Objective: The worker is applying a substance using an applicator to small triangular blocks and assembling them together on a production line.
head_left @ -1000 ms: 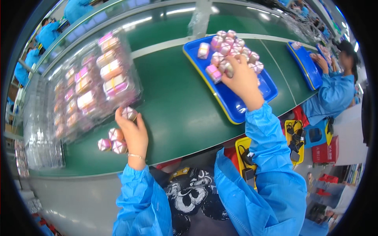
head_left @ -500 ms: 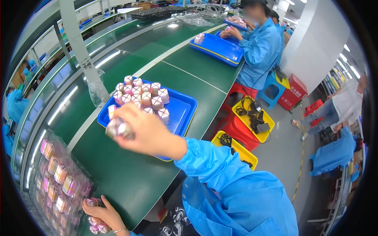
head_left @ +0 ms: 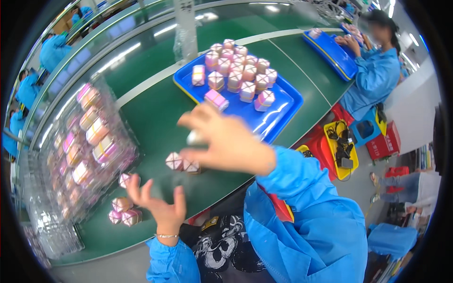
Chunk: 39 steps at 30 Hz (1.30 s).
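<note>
My right hand (head_left: 222,141) is over the green table (head_left: 151,118), blurred by motion, its thumb and fingers spread apart. A pale spot shows between them, too smeared to name. Beside the thumb sit two small pink-and-white wrapped blocks (head_left: 174,161) with crossed lines on their ends. Palm up, my left hand (head_left: 160,205) is open with fingers spread. A single block (head_left: 125,180) lies by its fingertips, and a cluster of three blocks (head_left: 131,217) lies to its left. Beyond my right hand, a blue tray (head_left: 278,120) carries several similar blocks, mostly on end.
Clear plastic blister trays (head_left: 111,125) with more blocks stand at the left. A metal post (head_left: 186,28) rises behind the blue tray. At the far right a person (head_left: 377,66) works over another blue tray (head_left: 325,52). A yellow tray of cables (head_left: 342,151) sits beyond the table edge.
My right hand has come back from the blue tray toward me, and the blocks it held no longer show in a grip. My left hand has lifted off the blocks and opened. The view has turned.
</note>
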Each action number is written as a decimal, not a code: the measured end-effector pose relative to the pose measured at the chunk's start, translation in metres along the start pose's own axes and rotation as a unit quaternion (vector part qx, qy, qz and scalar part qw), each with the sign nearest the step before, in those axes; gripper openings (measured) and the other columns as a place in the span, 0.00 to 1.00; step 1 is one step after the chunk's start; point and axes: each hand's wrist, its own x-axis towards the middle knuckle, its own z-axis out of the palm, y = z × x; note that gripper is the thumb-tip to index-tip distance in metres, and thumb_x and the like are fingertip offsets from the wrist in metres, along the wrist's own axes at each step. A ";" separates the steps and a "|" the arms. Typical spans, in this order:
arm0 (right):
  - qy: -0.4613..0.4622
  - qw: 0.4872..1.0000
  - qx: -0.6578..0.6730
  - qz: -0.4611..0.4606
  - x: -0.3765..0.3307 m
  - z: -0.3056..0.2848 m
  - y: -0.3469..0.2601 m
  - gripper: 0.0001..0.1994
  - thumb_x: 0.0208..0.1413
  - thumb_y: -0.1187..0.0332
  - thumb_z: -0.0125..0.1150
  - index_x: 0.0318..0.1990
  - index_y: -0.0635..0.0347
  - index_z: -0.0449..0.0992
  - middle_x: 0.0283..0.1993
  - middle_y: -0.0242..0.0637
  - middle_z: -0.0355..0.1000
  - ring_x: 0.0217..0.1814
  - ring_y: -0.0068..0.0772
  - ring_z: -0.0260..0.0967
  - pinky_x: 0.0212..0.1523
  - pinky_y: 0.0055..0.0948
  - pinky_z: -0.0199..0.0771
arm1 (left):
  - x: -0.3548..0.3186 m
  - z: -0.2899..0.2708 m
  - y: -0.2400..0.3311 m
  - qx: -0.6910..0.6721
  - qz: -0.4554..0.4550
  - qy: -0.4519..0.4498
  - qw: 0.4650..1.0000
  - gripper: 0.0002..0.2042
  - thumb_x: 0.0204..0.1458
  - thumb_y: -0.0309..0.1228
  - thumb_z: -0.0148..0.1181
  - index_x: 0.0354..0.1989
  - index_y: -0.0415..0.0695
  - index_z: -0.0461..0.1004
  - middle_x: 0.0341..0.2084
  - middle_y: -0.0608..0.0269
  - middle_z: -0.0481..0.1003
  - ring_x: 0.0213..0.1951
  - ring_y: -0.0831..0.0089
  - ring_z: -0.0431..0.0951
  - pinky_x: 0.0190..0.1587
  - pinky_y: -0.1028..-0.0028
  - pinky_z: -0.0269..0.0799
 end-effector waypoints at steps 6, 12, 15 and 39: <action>0.027 0.983 -0.160 0.087 0.026 -0.018 0.073 0.19 0.52 0.53 0.62 0.41 0.60 0.79 0.32 0.50 0.77 0.37 0.50 0.75 0.38 0.46 0.74 | 0.047 0.026 0.014 -0.164 -0.082 -0.114 0.976 0.42 0.37 0.35 0.75 0.59 0.38 0.55 0.61 0.43 0.56 0.63 0.47 0.58 0.64 0.58 0.56; 0.012 0.987 -0.111 0.113 0.034 0.007 0.114 0.20 0.51 0.57 0.61 0.37 0.69 0.77 0.33 0.56 0.76 0.37 0.54 0.75 0.39 0.45 0.74 | 0.047 0.044 0.001 -0.292 -0.030 -0.142 0.945 0.34 0.28 0.36 0.81 0.47 0.43 0.70 0.46 0.57 0.68 0.49 0.62 0.71 0.51 0.67 0.69; 0.014 0.992 -0.037 0.124 0.033 -0.014 0.091 0.19 0.44 0.62 0.66 0.38 0.69 0.76 0.34 0.55 0.76 0.37 0.50 0.76 0.39 0.39 0.74 | 0.047 0.043 0.003 -0.283 -0.057 -0.146 0.946 0.25 0.32 0.33 0.79 0.41 0.43 0.74 0.43 0.59 0.68 0.45 0.63 0.73 0.47 0.68 0.71; 0.061 0.949 -0.297 0.083 0.078 -0.014 0.123 0.24 0.47 0.56 0.68 0.51 0.57 0.75 0.46 0.49 0.72 0.45 0.45 0.74 0.43 0.41 0.73 | 0.048 0.043 -0.018 -0.263 -0.107 -0.052 0.957 0.22 0.34 0.33 0.78 0.39 0.43 0.75 0.43 0.59 0.65 0.47 0.63 0.71 0.48 0.67 0.71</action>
